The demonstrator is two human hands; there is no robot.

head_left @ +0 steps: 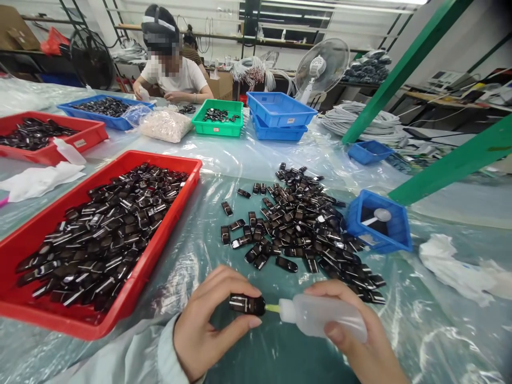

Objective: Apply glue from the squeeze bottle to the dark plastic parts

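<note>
My left hand [208,325] pinches a small black glossy part [246,304] at the bottom centre of the head view. My right hand [360,341] grips a translucent squeeze bottle [320,316], whose yellow nozzle tip touches the end of the part. Just beyond the hands lies a loose heap of the same black parts [300,224] on the plastic-covered table. A red tray [44,312] full of such parts sits to my left.
A small blue bin [394,232] with a white spoon-like tool stands right of the heap, and crumpled white cloth [452,266] lies further right. Blue [280,109], green [218,127] and red trays [86,140] stand farther back. Another person [172,74] works at the far end. Green beams [404,69] cross on the right.
</note>
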